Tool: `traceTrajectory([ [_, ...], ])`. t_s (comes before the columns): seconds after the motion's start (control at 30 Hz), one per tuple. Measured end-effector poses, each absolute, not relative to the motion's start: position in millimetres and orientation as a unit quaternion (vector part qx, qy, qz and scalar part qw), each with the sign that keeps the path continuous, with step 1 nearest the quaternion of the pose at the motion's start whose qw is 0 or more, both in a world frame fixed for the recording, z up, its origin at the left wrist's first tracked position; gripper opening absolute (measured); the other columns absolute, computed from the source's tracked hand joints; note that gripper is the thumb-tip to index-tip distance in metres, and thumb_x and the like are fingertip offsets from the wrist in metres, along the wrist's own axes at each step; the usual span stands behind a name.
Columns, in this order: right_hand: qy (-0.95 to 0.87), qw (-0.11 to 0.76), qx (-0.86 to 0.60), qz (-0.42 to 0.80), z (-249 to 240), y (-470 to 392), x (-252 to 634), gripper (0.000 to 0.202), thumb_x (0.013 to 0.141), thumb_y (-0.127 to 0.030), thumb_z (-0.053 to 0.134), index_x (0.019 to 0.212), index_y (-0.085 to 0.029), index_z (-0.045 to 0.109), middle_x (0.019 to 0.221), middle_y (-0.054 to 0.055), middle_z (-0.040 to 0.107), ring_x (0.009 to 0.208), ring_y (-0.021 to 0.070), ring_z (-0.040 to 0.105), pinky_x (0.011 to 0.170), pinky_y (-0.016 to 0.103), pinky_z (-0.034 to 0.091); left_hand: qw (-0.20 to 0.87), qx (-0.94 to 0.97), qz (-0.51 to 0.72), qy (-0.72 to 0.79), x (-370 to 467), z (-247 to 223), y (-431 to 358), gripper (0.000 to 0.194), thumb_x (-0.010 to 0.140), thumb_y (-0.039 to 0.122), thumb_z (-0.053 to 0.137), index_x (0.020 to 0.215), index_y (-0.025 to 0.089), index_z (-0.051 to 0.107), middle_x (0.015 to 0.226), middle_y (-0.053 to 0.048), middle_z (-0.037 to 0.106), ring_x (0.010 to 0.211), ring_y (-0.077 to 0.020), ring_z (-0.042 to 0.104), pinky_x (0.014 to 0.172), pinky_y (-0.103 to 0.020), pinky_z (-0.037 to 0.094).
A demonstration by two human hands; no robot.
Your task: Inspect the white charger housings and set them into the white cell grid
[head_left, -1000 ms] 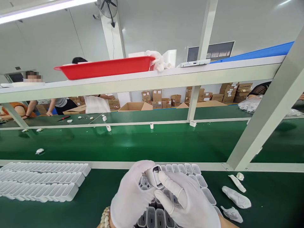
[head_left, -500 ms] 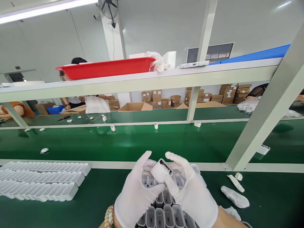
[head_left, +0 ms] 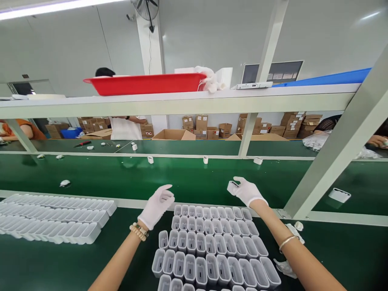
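Green belt (head_left: 182,178) lies ahead. At the wearer's one o'clock, right hand (head_left: 249,191) pinches a white box (head_left: 231,188), probably light, stiff, slippery; its sides seem safest to hold. Left hand (head_left: 157,205), at eleven, grips nothing, fingers loose.

White-gloved hands (head_left: 157,206) — beaded bracelet (head_left: 139,231), bangle (head_left: 287,242)

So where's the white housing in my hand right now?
In the head view, the white housing is in your right hand, right of centre against the green belt, just beyond the far row of open white cups.
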State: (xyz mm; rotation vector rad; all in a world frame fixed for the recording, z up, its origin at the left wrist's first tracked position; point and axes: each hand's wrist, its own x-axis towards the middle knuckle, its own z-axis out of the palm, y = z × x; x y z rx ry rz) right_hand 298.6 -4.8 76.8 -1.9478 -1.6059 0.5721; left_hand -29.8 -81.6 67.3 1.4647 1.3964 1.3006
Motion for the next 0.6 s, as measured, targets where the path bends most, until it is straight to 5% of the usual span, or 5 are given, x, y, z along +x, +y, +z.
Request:
traceTrajectory([
  [0.17,-0.6,0.198,-0.748,0.204,63.6,2.7,316.7,0.028,0.099,-0.036,0.064,0.12,-0.018,0.065,0.113,0.008,0.069,0.093,0.0205,0.069,0.083,0.041,0.059,0.396,0.535,0.482,0.57,-52.7,10.4,-59.3,0.048,0.069,0.044,0.067,0.109,0.018,0.065,0.078,-0.001,0.068,0.077,-0.0215,0.071,0.08,-0.039,0.06],
  [0.43,-0.663,0.24,-0.676,0.214,81.8,-47.6,356.0,0.038,0.094,-0.036,0.063,0.128,-0.02,0.064,0.099,0.005,0.075,0.091,0.0206,0.071,0.09,0.039,0.057,0.372,0.59,0.404,0.592,-65.2,11.4,-59.6,0.057,0.07,0.054,0.066,0.116,0.02,0.063,0.088,-0.004,0.074,0.091,-0.0254,0.073,0.099,-0.044,0.054],
  [0.6,-0.71,0.275,-0.603,0.237,61.8,-134.2,377.5,0.028,0.085,-0.046,0.063,0.095,-0.023,0.078,0.087,0.003,0.077,0.08,0.0209,0.072,0.078,0.037,0.061,0.38,0.587,0.381,0.605,-69.1,16.4,-61.2,0.067,0.068,0.061,0.068,0.12,0.019,0.062,0.093,-0.007,0.076,0.097,-0.0297,0.073,0.104,-0.047,0.051],
])
